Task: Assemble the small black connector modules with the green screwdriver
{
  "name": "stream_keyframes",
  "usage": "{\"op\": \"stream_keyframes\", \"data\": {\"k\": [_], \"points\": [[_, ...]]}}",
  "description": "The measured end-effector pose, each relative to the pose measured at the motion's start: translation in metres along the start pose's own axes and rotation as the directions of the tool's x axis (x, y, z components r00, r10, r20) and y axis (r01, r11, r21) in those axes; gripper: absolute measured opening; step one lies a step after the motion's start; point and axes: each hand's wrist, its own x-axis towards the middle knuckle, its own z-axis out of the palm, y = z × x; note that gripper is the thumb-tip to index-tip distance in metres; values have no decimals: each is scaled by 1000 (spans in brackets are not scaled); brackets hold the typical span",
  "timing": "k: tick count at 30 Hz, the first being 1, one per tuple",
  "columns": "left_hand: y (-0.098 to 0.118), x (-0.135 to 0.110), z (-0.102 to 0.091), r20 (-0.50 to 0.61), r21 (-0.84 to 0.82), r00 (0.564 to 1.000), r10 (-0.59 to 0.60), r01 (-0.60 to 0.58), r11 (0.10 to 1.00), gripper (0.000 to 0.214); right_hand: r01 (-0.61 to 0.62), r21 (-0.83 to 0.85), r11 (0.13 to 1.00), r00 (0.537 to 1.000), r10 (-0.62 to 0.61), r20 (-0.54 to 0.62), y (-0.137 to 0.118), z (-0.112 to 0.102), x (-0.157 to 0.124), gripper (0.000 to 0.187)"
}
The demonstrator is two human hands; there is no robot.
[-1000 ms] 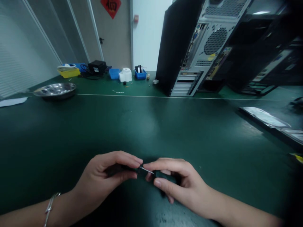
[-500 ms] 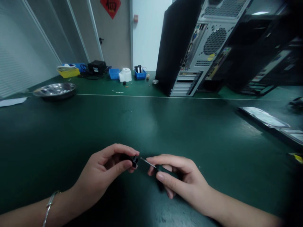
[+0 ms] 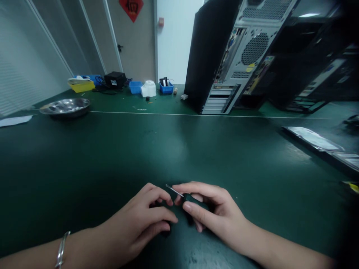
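My right hand point(image 3: 220, 211) is closed round a screwdriver point(image 3: 194, 200). Its dark handle lies between thumb and fingers, and the thin metal shaft points up and left. Just to the left, my left hand point(image 3: 140, 218) is turned palm down with bent fingers, close to the right fingertips. A bit of a small black part point(image 3: 166, 233) shows under its thumb; the fingers cover most of it. A silvery bracelet point(image 3: 61, 248) circles the left wrist. Both hands are low over the dark green tabletop point(image 3: 134, 149).
A black computer tower point(image 3: 209, 56) stands at the back right, with more open cases beside it. Hard drives point(image 3: 314, 139) lie at the right. A metal dish point(image 3: 66, 106) stands at the left, and a blue bin point(image 3: 166, 89) and a white plastic piece point(image 3: 148, 89) at the back.
My left hand has rolled over palm down and moved a little right and nearer, so the black part is now mostly hidden. The right hand with the screwdriver has hardly moved.
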Motion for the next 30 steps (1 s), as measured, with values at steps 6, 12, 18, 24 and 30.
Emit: {"op": "stream_keyframes", "data": {"k": [6, 12, 18, 24, 30], "points": [[3, 0, -1, -81, 39, 996, -37, 41, 998, 19, 80, -212, 974, 996, -86, -18, -1, 0, 0, 31], [4, 1, 3, -101, 230, 992, -76, 97, 968, 39, 76, -383, 921, 992, -32, 119, -4, 1, -4, 55], [7, 1, 6, -44, 277, 995, -94, 102, 955, 34, 121, -518, 847, 984, -33, 174, -4, 4, -6, 59], [5, -2, 7, -102, -11, 980, -172, 171, 985, 30, 141, -488, 861, 988, -89, 129, 0, 6, -5, 56], [0, 0, 7, -67, -501, 926, -371, 291, 815, 31, 121, -281, 952, 977, -165, -138, 4, 8, 0, 45]]}}
